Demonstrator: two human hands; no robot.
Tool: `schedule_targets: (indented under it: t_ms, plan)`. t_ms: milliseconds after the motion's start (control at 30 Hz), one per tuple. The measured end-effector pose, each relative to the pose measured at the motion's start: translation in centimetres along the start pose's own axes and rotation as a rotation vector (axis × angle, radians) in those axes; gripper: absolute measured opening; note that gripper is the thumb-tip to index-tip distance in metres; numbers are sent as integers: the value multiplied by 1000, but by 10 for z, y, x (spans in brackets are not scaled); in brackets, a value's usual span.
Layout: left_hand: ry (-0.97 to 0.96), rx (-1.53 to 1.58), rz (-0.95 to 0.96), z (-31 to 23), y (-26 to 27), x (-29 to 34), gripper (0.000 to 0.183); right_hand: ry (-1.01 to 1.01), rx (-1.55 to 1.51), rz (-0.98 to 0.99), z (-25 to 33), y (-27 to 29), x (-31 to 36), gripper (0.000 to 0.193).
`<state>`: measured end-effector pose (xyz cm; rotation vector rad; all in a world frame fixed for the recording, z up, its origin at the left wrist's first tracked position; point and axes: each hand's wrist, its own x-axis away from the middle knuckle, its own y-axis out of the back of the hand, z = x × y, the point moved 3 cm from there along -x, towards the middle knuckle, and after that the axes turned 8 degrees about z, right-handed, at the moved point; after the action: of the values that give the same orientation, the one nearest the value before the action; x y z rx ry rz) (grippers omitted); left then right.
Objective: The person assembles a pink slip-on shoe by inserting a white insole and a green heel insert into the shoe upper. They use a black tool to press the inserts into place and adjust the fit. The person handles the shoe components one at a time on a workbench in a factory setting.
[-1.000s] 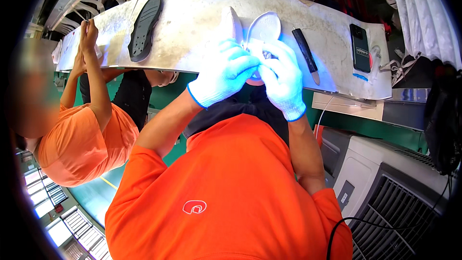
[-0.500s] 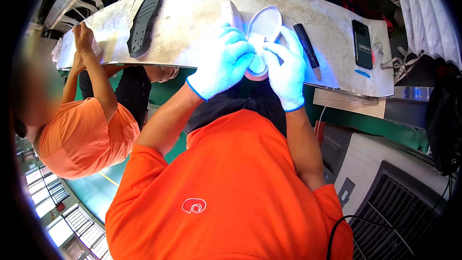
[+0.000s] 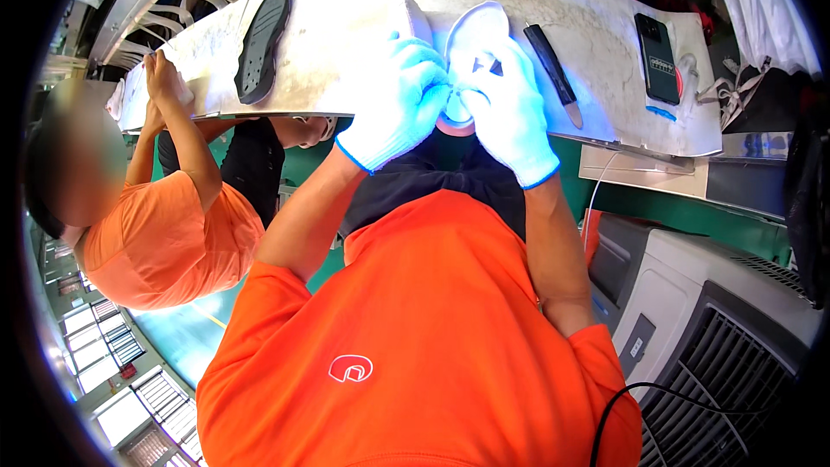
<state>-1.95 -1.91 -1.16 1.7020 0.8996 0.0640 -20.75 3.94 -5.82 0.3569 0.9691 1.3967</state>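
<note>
A pale shoe sole (image 3: 477, 24) lies at the table's near edge under strong bluish-white light, its toe end pointing away from me. Over its middle and heel both my hands work in white knit gloves with blue cuffs. My left hand (image 3: 399, 104) is closed at the sole's left side, thumb and fingers pinched together. From the right, my right hand (image 3: 508, 112) curls over the sole, its fingers also pinched, close to the left fingertips. Glare and the gloves hide what the fingers hold. Just beyond my left hand stands a narrow whitish piece (image 3: 417, 19).
Right of the sole lies a black-handled knife (image 3: 551, 63); farther right, a dark phone (image 3: 657, 59). A black shoe sole (image 3: 262, 47) rests to the left on the worn white table (image 3: 337, 9). A person in orange (image 3: 177, 238) sits at left. A grey-white appliance (image 3: 683, 294) stands lower right.
My right hand has moved in over the middle of the sole and its fingers have curled; the small white piece seen there before is now covered. The left hand stays pinched.
</note>
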Motion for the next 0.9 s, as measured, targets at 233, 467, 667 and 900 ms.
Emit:
schedule_targets:
  t_ms: [233, 467, 667, 900]
  plan:
    - [9, -6, 45, -4, 0, -2, 9, 35, 30, 46, 3, 4, -2, 30]
    - [-28, -28, 44, -4, 1, -3, 11, 78, 29, 105, 1, 9, -6, 30]
    - [-52, 0, 17, -5, 2, -3, 13, 53, 35, 121, 2, 9, -8, 31]
    - [-58, -9, 23, -5, 0, -1, 11, 84, 85, 129, 0, 6, -6, 32]
